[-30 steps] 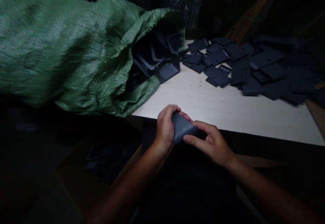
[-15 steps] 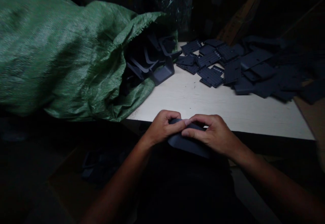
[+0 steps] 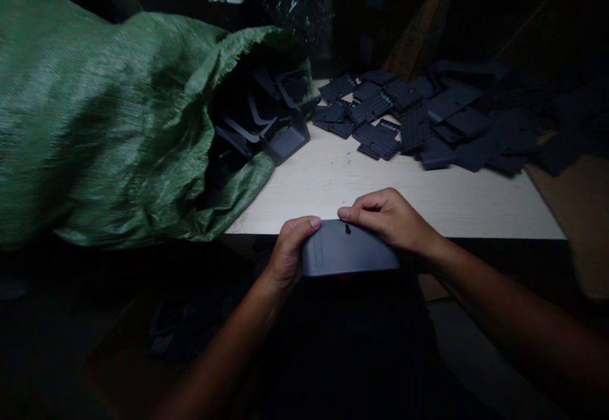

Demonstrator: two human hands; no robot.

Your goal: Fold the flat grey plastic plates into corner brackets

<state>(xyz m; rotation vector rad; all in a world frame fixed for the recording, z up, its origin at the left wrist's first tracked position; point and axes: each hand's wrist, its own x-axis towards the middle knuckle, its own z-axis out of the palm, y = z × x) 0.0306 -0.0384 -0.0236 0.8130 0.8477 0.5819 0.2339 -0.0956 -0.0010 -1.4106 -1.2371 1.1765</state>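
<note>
Both hands hold a dark grey moulded plastic plate [image 3: 349, 250] at the front edge of the table, with a small keyhole slot in its upper face. My left hand [image 3: 288, 252] grips its left end, fingers curled around the edge. My right hand [image 3: 387, 216] rests on its top edge, with the thumb and fingers pressing down. The lower edge of the plate hangs over the table edge, and its underside is hidden.
A large green woven sack [image 3: 109, 134] lies open on the left of the white table [image 3: 380, 199], spilling dark angled plastic brackets [image 3: 283, 144]. Several dark ribbed plastic plates [image 3: 375, 122] lie heaped at the back right. Behind stand cardboard and clear plastic sheeting.
The plate has turned so its flat, slotted face shows upward. My right hand has shifted up onto its top edge, and my hands have moved apart. The view has swung slightly to the right.
</note>
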